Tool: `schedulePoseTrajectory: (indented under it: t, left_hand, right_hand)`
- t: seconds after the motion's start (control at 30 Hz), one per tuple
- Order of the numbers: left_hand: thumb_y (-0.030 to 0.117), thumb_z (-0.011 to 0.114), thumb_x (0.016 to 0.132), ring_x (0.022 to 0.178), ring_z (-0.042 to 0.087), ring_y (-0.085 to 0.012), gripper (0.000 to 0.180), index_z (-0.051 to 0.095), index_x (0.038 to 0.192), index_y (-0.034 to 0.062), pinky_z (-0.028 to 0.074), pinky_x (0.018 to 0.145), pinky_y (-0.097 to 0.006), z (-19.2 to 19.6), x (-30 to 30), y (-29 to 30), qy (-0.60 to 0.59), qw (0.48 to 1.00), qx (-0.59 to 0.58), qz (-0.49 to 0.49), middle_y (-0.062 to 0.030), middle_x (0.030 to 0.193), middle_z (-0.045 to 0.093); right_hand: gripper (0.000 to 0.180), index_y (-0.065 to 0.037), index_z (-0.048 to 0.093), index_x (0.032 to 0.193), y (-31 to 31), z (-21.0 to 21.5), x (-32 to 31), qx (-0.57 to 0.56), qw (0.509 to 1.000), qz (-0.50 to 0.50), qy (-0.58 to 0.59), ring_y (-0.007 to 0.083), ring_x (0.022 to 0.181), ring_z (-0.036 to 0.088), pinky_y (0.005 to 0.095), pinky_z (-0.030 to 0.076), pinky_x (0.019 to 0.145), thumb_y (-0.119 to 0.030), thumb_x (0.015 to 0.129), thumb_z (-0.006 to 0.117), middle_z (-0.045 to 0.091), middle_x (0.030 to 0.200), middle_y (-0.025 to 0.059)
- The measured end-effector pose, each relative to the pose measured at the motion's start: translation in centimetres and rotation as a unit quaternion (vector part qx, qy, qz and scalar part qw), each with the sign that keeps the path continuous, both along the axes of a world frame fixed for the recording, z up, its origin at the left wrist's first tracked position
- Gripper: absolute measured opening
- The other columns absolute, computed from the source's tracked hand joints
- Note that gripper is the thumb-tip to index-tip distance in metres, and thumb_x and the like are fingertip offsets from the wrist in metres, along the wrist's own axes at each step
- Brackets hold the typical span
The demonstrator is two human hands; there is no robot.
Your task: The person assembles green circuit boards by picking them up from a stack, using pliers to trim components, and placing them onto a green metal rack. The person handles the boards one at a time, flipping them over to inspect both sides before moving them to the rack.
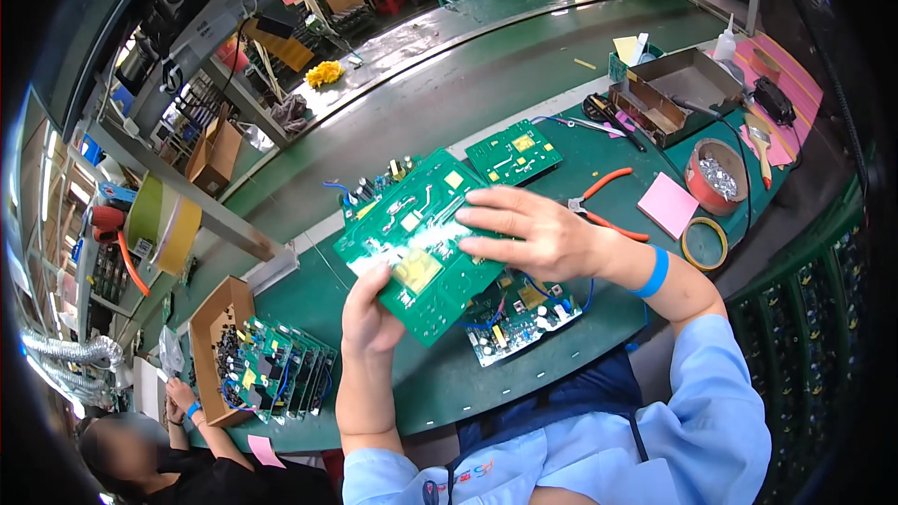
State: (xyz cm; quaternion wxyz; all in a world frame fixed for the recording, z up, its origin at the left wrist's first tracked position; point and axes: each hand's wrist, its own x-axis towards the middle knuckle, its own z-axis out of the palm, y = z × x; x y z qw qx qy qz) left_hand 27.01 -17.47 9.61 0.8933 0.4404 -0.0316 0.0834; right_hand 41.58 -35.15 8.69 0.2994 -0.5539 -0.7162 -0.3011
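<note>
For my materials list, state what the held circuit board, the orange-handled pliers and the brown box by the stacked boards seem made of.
Circuit board: probably resin laminate, glossy green, showing bright glare.
Pliers: handles likely plastic or rubber, evenly orange; head apparently metal, greyish.
Brown box: apparently cardboard, matte, with thin walls.

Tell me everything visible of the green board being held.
The green circuit board looks flat and glossy, with yellow patches and pale marks; glare whitens part of it. It is held slantwise over the bench, underside hidden. The left hand grips its lower-left edge, thumb on top; fingers of the right hand touch its right side.
</note>
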Motion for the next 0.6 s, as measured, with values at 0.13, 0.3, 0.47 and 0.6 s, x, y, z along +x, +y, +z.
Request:
schedulePoseTrajectory:
  t: [0.13, 0.3, 0.47, 0.6]
  left_hand:
    - [0.004, 0.048, 0.074, 0.102, 0.046, -0.0269, 0.044, 0.034, 0.115, -0.0025, 0.037, 0.088, -0.041, -0.1, 0.7, 1.2, 0.032, 0.994, -0.106, 0.006, -0.0154, 0.112, 0.046]
    - [0.0, 0.047, 0.073, 0.1, 0.047, -0.0263, 0.043, 0.035, 0.114, -0.0035, 0.039, 0.086, -0.04, 0.7, 1.0, 2.0, -0.017, 0.994, -0.083, 0.071, -0.0151, 0.11, 0.047]
    - [-0.002, 0.046, 0.072, 0.1, 0.047, -0.0263, 0.04, 0.037, 0.111, -0.0027, 0.038, 0.086, -0.041, 0.2, 1.2, 3.4, -0.026, 0.984, -0.123, 0.122, -0.0147, 0.109, 0.047]
    - [-0.001, 0.046, 0.072, 0.098, 0.049, -0.0246, 0.039, 0.038, 0.11, -0.0013, 0.04, 0.084, -0.039, 0.3, 1.3, 3.5, -0.035, 0.981, -0.131, 0.142, -0.0137, 0.107, 0.048]
  right_hand:
    - [0.07, -0.007, 0.039, 0.116, -2.5, -0.9, 3.4, -0.044, 0.976, -0.115, 0.178, 0.034, 0.111, 0.034, 0.0419, 0.028, 0.092, -0.023, 0.055, 0.07, 0.038, 0.118, 0.0169]
    - [0.088, -0.009, 0.035, 0.12, -10.6, -8.8, 10.9, -0.41, 0.795, -0.394, 0.21, 0.0347, 0.117, 0.024, 0.0458, 0.018, 0.095, -0.054, 0.051, 0.065, 0.031, 0.122, 0.0213]
    - [0.088, -0.006, 0.032, 0.121, -10.7, -7.8, 9.5, -0.408, 0.819, -0.34, 0.216, 0.0347, 0.114, 0.028, 0.0435, 0.022, 0.094, -0.051, 0.052, 0.065, 0.032, 0.12, 0.0214]
    - [0.054, -0.002, 0.043, 0.108, -10.7, -7.8, 8.4, -0.326, 0.836, -0.402, 0.183, 0.0311, 0.089, 0.047, 0.0372, 0.039, 0.078, -0.03, 0.065, 0.06, 0.047, 0.096, 0.0186]
